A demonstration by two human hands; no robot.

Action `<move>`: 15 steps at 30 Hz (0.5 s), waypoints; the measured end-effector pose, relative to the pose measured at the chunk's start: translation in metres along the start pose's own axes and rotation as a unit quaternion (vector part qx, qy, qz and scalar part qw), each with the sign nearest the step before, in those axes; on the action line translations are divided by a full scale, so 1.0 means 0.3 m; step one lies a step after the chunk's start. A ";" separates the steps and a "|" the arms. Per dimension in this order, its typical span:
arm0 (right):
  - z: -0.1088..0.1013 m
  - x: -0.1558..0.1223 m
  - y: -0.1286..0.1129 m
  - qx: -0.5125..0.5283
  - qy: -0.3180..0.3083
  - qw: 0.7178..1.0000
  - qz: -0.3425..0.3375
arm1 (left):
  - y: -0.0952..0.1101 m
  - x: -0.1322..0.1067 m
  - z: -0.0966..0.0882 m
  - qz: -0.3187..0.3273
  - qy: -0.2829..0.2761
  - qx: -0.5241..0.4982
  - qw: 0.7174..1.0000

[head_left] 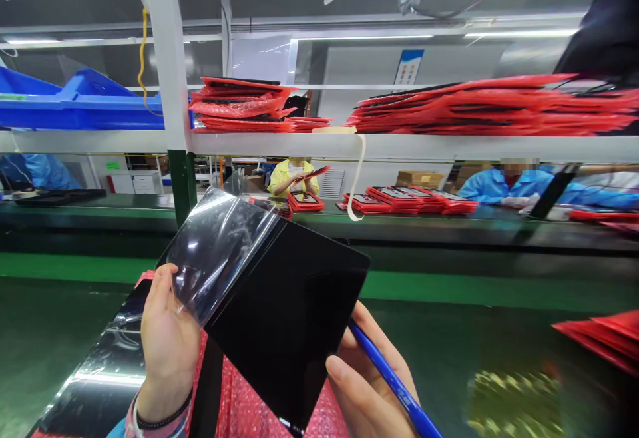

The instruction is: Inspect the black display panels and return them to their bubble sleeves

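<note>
A flat black glass panel [294, 298] is held up tilted in front of me. My right hand [372, 375] grips its lower right edge, with a blue pen [392, 381] also tucked in that hand. Clear protective film [219, 245] curls away from the panel's left side. The fingers of my left hand [170, 331] are closed on the film's outer edge. Below lie red bubble-wrap bags [264, 391] and another glossy dark panel [104, 371] at the left, partly covered by my hands and the held panel.
Overhead, a white shelf [414, 147] carries stacked red packets [479, 108] and blue bins [84, 102]. Its post [172, 58] stands at left. More red packets [609, 338] lie on the green bench [449, 358] at right. Across the bench, people in blue [492, 185] and yellow [282, 177] are at work.
</note>
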State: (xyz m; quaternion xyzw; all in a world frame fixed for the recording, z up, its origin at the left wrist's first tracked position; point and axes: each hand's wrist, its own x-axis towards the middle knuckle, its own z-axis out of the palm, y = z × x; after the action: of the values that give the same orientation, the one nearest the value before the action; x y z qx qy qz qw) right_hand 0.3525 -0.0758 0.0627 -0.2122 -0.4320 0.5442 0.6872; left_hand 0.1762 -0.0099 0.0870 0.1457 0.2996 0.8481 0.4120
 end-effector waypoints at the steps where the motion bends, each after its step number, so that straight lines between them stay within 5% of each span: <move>1: -0.003 0.001 -0.002 -0.007 -0.001 1.000 0.013 | 0.000 0.004 -0.002 0.006 -0.001 0.004 1.000; 9: -0.006 0.004 -0.035 -0.087 0.045 0.994 0.049 | 0.003 0.014 -0.006 0.025 0.032 0.029 0.999; 15: -0.041 -0.017 -0.038 -0.243 0.040 0.969 0.015 | 0.002 0.051 -0.019 0.005 0.040 0.016 0.999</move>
State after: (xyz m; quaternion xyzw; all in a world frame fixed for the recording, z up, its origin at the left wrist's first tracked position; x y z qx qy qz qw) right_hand 0.3688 -0.0819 0.0631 -0.4015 -0.5200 0.4241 0.6233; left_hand 0.1636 -0.0004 0.0831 0.1198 0.3284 0.8503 0.3934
